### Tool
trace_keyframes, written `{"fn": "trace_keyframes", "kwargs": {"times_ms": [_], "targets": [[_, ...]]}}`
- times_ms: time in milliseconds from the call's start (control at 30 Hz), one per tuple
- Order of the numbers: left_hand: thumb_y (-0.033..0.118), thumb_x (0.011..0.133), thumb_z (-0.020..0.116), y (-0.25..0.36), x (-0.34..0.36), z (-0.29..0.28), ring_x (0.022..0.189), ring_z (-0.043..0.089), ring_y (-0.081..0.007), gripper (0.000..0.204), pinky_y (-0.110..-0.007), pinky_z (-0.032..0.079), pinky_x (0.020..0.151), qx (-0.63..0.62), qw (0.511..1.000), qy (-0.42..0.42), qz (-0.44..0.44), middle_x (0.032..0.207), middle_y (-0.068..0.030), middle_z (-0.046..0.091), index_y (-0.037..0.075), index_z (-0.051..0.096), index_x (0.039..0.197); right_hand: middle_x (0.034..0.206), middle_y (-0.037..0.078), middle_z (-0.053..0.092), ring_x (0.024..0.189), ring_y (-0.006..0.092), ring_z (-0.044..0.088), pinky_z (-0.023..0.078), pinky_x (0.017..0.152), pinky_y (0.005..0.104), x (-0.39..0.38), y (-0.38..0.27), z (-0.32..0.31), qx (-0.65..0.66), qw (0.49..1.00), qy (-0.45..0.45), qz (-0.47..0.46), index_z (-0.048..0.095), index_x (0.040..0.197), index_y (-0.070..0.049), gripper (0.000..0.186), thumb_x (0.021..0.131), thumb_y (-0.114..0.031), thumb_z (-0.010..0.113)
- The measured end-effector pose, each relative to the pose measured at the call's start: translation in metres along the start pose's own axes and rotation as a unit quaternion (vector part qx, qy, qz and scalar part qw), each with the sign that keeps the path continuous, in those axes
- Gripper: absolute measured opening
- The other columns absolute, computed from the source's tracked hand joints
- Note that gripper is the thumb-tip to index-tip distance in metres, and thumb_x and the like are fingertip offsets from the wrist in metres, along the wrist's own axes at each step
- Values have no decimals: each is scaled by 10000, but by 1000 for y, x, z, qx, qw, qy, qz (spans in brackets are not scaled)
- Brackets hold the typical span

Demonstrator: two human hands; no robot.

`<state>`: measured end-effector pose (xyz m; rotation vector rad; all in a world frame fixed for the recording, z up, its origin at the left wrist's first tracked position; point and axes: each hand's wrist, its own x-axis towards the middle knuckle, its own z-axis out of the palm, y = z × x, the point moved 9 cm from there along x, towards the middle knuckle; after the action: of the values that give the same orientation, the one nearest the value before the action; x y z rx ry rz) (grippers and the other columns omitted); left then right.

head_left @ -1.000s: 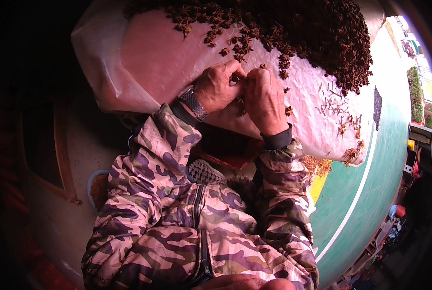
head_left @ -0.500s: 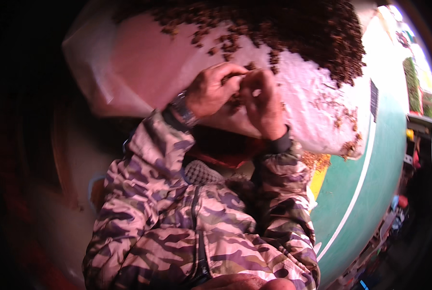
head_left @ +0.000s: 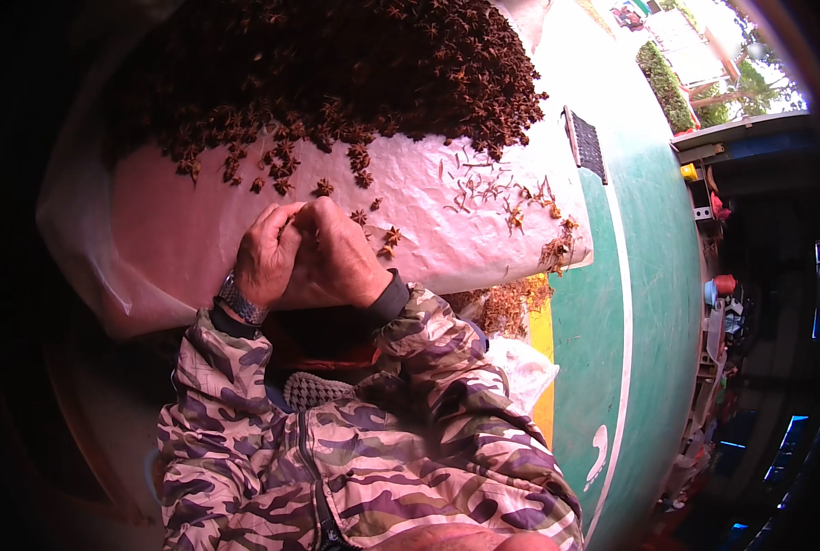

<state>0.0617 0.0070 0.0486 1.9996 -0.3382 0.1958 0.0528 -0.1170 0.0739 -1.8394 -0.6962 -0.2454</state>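
A big heap of dark brown star anise (head_left: pixel 355 73) lies on a pale plastic sheet (head_left: pixel 190 248). My left hand (head_left: pixel 268 253), with a watch on its wrist, is closed, thumb and fingers pinched together. Pressed up against it, my right hand (head_left: pixel 341 253) is curled with its back toward me. Whatever sits between the fingertips is hidden. One loose star anise (head_left: pixel 324 187) lies just beyond my knuckles, and a few more star anise (head_left: pixel 390 239) are right of my right hand.
Thin stalks (head_left: pixel 483 184) are scattered on the sheet's right side, with brown debris (head_left: pixel 557 248) at its corner. Below that edge are more debris (head_left: pixel 502 308) and a white bag (head_left: pixel 520 372). Green floor (head_left: pixel 594 340) with a white line runs along the right.
The view has swung right, so the heap and sheet appear farther left. My hands remain together over the sheet; my right hand has turned from a raised, blurred pose to a curled one against the left.
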Motion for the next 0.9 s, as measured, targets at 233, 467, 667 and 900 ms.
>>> {"fn": "trace_keyframes", "kwargs": {"times_ms": [233,467,667,900], "targets": [[95,975,567,-11,-3,6,1004,679,-422,206,-419,548,831,38,998,-21,-37,1083,-216,684,6,660,1136,885,185,524,793,397,558,453,698,460,-1,-10,11,-148,985,-2,-88,509,1057,-5,335,801,-76,712],[211,941,675,-8,-5,8,949,664,-477,197,-473,526,740,107,993,-24,-39,949,-229,676,63,576,1025,945,177,528,864,364,570,457,777,433,-4,-8,21,-245,967,-33,-57,520,1080,-13,279,840,-97,636],[237,925,696,-5,-5,10,943,655,-499,236,-505,516,720,145,988,-34,-47,920,-250,676,62,566,1014,964,175,534,882,353,574,464,794,421,-5,-5,21,-259,964,-49,-43,520,1091,-15,235,883,-95,595],[306,955,628,-15,-5,12,919,663,-509,274,-551,526,743,135,987,-65,-53,921,-277,701,38,606,1006,926,135,534,858,296,576,445,777,398,-6,-9,21,-275,958,-50,-69,526,1034,-33,202,864,-115,599]]}}
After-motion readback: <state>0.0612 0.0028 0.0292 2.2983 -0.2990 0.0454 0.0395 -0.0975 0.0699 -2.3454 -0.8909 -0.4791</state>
